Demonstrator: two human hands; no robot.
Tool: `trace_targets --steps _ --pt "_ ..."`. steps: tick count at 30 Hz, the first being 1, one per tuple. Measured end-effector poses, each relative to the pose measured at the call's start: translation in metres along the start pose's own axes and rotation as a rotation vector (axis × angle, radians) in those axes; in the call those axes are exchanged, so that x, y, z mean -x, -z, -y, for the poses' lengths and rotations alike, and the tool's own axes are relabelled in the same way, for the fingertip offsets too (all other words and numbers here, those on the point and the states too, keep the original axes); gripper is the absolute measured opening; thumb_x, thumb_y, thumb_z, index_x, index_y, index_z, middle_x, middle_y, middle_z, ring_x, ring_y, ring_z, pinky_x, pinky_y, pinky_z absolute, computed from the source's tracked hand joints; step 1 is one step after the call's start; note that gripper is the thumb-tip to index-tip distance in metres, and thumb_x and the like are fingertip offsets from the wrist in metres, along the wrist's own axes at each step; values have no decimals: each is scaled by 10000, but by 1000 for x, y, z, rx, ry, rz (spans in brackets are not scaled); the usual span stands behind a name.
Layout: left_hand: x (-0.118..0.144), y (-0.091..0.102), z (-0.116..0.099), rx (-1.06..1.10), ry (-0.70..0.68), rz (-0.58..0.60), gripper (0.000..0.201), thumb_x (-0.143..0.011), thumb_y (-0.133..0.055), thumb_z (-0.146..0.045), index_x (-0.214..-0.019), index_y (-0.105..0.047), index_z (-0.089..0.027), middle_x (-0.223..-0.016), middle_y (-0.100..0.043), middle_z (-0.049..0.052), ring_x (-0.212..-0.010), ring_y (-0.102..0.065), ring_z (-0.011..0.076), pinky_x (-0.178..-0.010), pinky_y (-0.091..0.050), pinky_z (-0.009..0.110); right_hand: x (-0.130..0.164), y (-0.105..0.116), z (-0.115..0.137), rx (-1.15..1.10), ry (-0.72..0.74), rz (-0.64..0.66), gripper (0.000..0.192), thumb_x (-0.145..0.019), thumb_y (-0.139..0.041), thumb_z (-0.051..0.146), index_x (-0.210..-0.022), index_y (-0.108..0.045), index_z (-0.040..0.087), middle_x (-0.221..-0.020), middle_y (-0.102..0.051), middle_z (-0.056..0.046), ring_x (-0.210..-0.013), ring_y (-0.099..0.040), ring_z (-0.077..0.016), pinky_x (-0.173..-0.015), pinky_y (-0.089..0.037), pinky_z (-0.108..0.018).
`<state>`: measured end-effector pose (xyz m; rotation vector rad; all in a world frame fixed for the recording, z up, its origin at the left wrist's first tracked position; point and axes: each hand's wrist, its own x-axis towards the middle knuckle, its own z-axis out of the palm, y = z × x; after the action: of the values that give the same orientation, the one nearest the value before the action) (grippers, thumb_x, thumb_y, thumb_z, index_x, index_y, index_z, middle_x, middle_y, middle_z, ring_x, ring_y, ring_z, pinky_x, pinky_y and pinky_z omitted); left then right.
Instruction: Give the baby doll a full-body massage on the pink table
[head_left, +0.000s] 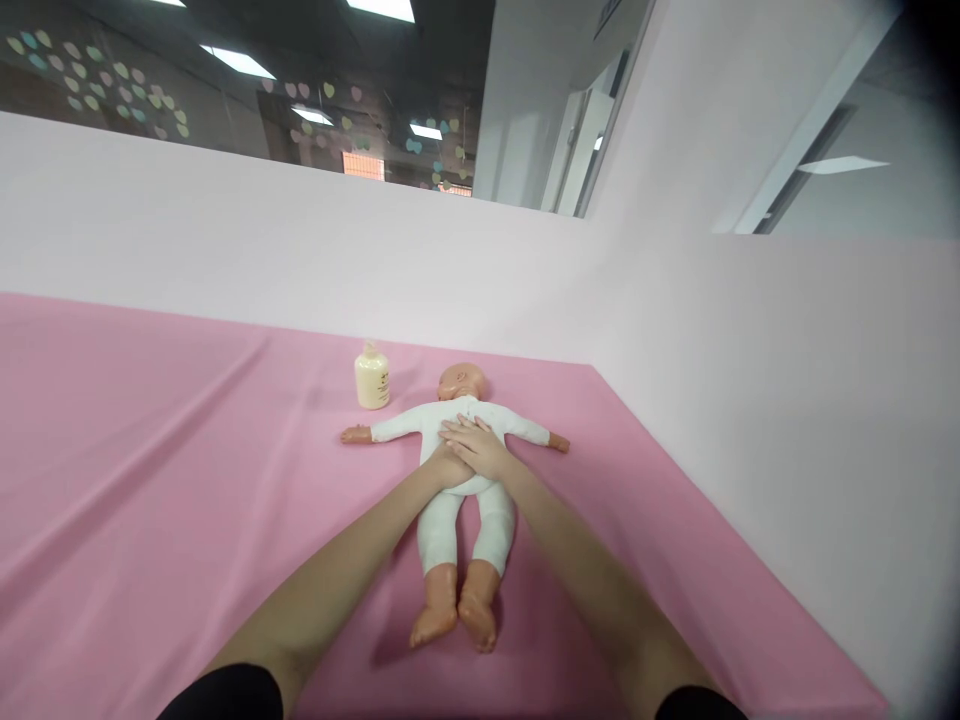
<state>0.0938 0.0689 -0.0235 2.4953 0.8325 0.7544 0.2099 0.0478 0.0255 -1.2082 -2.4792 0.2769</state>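
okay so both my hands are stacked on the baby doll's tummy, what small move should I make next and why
Probably slide the right hand, lying over the left hand, gently down the doll toward its legs. Both palms rest flat on the white suit, the doll lies on its back with arms spread, and the bottle stands untouched beside its head.

Baby doll (459,470), white romper, flat on back, arms spread, bare feet toward camera, on pink cloth.
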Motion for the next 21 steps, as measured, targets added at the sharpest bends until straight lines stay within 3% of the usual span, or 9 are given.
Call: trace_targets --steps 6,13,17,21 --pt "6 15 -15 -244 9 -42 448 -848 -379 -205 -1247 -544 -86 -1310 -525 137 -1250 -440 255 -1106 -255 407 -16 -6 -19 -11 -155 -38 450 -964 -278 357 -1392 -377 262 -1517 -195 16 -1411 -95 -243 -1133 -105 -447" --pt "6 14 -19 -304 47 -60 398 -873 -385 -173 -1233 -550 -134 -1319 -528 77 -1267 -421 177 -1140 -217 370 -14 -14 -21 13 -297 -104 496 -965 -226 375 -1439 -273 236 -1527 -151 18 -1415 -68 -224 -1136 -100 -411" --pt "6 14 -22 -304 120 -62 414 -873 -362 -159 -1246 -540 -156 -1323 -523 74 -1255 -439 180 -1129 -230 408 -8 -14 -19 39 -378 -111 516 -969 -188 388 -1455 -219 216 -1534 -120 -5 -1415 -76 -220 -1133 -113 -409" --pt "9 15 -23 -333 237 -86 438 -881 -334 -165 -1284 -507 -159 -1384 -455 71 -1340 -328 195 -1124 -226 427 1 -16 -14 49 -482 -88 563 -967 -142 437 -1472 -129 188 -1537 -88 -27 -1414 -71 -240 -1125 -127 -452"
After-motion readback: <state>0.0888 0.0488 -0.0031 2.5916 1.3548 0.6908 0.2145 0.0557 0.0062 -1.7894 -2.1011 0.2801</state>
